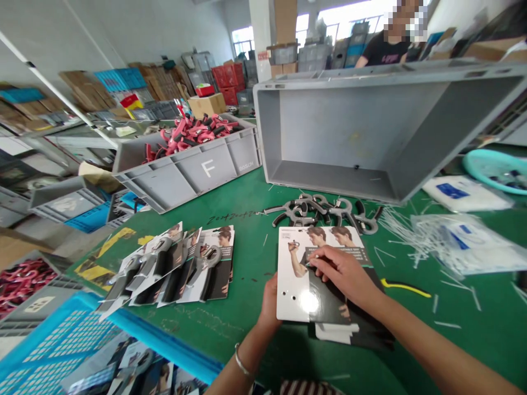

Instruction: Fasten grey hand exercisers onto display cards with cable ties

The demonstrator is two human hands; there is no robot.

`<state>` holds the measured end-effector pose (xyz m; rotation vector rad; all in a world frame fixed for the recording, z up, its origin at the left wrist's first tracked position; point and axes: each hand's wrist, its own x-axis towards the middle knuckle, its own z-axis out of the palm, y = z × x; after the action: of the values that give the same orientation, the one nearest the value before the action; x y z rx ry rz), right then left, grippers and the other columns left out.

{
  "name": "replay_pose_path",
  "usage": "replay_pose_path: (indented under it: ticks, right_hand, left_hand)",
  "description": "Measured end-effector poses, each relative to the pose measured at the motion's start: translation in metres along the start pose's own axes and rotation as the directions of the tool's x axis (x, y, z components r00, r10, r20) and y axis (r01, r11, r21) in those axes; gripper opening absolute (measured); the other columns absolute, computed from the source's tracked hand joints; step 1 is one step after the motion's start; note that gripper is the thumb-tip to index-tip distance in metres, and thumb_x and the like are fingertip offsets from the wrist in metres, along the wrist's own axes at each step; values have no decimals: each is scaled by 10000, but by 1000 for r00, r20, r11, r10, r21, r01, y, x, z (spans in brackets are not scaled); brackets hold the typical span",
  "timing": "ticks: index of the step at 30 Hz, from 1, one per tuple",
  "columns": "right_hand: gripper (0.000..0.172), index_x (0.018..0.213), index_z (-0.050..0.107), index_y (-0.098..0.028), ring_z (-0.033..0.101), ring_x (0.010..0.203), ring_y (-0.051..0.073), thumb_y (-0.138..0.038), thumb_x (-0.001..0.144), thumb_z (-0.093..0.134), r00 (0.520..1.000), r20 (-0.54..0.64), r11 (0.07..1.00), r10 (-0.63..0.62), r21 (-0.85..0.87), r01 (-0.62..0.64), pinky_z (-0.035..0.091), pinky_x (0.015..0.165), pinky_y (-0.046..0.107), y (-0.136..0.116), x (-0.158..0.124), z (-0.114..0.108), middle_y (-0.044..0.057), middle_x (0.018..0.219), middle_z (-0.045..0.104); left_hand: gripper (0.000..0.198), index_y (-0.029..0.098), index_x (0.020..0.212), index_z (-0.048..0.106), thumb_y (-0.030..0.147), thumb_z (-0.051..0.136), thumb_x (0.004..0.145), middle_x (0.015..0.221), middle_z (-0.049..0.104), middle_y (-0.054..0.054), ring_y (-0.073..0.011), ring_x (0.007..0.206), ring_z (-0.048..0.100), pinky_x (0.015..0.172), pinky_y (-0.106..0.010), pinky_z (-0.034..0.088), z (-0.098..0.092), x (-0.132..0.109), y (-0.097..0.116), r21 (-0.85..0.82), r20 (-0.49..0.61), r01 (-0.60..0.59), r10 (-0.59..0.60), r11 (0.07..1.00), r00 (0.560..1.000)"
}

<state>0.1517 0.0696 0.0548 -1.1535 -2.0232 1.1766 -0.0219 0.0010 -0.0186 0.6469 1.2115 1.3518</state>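
Note:
My left hand grips the left edge of a printed backing card, its fingers mostly hidden behind it. The card has punched holes and a picture of a person with a hand gripper. My right hand rests over the card's middle, fingers pinched together; a small pale bit shows at the fingertips, too small to name. More backing cards lie beneath. Just behind the cards sits a heap of grey-and-black hand grippers. Loose white cable ties and a yellow-handled tool lie to the right.
Carded hand grippers lie at left on the green table. Below them stands a blue basket with more. A grey crate holds red grippers; another grey crate lies on its side. Right are plastic bags. A person stands behind.

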Motion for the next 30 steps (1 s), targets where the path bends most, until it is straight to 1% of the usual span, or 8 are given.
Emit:
replay_pose_path:
  ticks: [3,7,12,15,20,24,28,30]
  right_hand:
    - [166,943,608,-232,594,561,137,-347,974,494,1000,-4,1000,10,-24,-11,469,579,262,0,0,2,-23,735,618]
    - [136,1019,597,-237,599,602,151,-307,971,491,1000,-13,997,-7,-81,6,465,606,271,0,0,2,-24,729,615]
    - [275,943,661,-223,617,887,179,-98,938,415,974,31,958,-223,-179,225,454,827,312,-4,-1,-1,29,940,654]
    - [213,979,666,-221,597,887,180,-117,934,486,961,72,921,-266,-274,275,443,834,313,-4,-2,0,33,984,642]
    - [89,922,665,-202,593,908,197,-231,950,586,953,119,870,-277,-390,302,441,821,313,1,-1,6,48,962,635]
    - [138,862,663,-202,606,834,166,-255,961,582,970,19,955,-244,-169,244,458,773,283,0,0,6,18,874,656]
    - [179,916,626,-213,550,560,114,-367,965,548,996,-72,950,-55,302,74,454,516,224,-2,-7,0,-21,741,616]
    - [212,986,605,-218,546,528,112,-407,975,508,981,-194,933,1,353,69,469,499,230,9,-15,-12,-20,738,615]
  left_hand:
    - [156,123,606,681,252,768,612,566,630,-53,-181,553,536,569,-298,441,11,9,-2,-44,23,79,-78,996,997]
    - [206,123,616,671,314,722,672,530,618,-49,-193,527,565,556,-310,455,12,9,2,-87,22,114,-113,990,993]
    - [197,140,806,727,309,717,707,732,722,-57,-245,786,664,722,-316,516,16,8,14,-127,-52,39,-46,991,998]
    - [325,152,1001,735,324,718,726,972,756,-54,-238,964,663,859,-296,510,15,12,14,-213,-71,-27,12,977,997]
    - [446,154,1007,733,371,830,629,827,758,-48,-250,786,690,717,-319,543,1,8,8,-254,-6,105,-110,962,994]
    - [567,146,1158,689,547,720,759,956,761,-104,-256,792,705,702,-328,544,-3,1,18,-260,110,195,-172,946,979]
    - [610,102,1172,659,352,851,650,862,763,-114,-221,642,690,582,-280,508,3,-3,31,-96,150,311,-295,946,944]
    - [611,93,1143,666,322,870,615,830,762,-112,-214,612,682,561,-275,507,4,-2,33,-51,136,320,-311,946,941]
